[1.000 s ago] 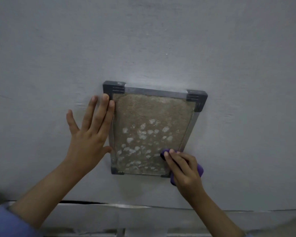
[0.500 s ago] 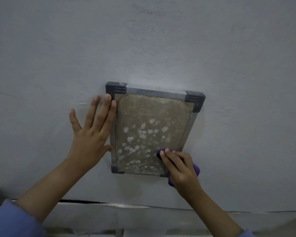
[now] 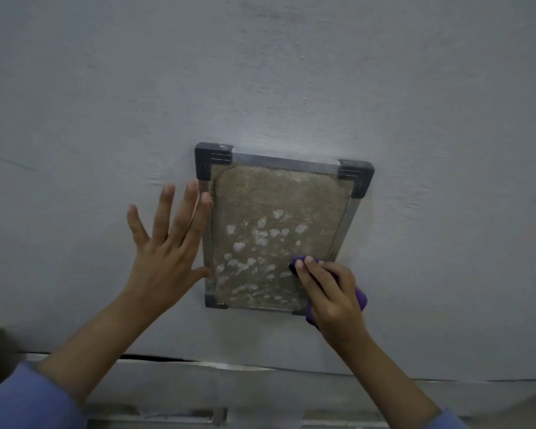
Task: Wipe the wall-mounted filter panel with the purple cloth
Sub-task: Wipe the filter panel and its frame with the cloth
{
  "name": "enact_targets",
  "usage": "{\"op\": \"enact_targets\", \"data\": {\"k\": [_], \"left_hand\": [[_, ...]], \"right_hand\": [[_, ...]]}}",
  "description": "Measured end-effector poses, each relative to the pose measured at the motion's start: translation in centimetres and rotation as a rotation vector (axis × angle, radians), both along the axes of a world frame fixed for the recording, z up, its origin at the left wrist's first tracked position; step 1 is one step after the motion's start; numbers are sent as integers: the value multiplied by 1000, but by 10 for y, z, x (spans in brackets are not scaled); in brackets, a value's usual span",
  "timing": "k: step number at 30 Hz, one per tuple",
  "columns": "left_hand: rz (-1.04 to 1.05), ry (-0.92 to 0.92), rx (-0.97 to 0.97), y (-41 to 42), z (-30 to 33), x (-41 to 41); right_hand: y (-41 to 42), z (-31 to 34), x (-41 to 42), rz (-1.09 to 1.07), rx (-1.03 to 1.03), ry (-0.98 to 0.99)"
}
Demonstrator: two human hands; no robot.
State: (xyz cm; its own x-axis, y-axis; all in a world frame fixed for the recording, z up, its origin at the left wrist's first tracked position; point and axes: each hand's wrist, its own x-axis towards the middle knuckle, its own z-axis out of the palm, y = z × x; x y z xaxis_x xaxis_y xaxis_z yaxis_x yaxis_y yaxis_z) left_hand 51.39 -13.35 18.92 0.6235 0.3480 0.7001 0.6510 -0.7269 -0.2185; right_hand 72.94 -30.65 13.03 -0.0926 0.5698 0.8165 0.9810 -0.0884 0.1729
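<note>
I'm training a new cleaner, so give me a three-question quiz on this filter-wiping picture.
1. True or false: the left hand holds the purple cloth.
2. Which corner of the filter panel is the cloth at? A) top left B) lower right C) top right
3. Fill in: pale patches dot the panel's ____ half.

Key: 1 false, the right hand holds it; 2 B; 3 lower.

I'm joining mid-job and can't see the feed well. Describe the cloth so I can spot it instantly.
Find the framed filter panel on the grey wall, then go to its lower right corner. There the right hand presses a bunched purple cloth against the panel. It is the only purple thing among grey and brown.
</note>
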Motion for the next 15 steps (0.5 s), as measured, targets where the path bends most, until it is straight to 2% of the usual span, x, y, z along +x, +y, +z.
{"op": "enact_targets", "data": {"k": [3,9,15], "left_hand": [[1,40,-16,1,-9,-2],[2,47,-37,6,-13,0],[15,15,-18,5,-16,5]], "right_hand": [[-7,2,-5,23,-30,42],[6,49,5,49,181,49],[14,22,8,38,166,18]]}}
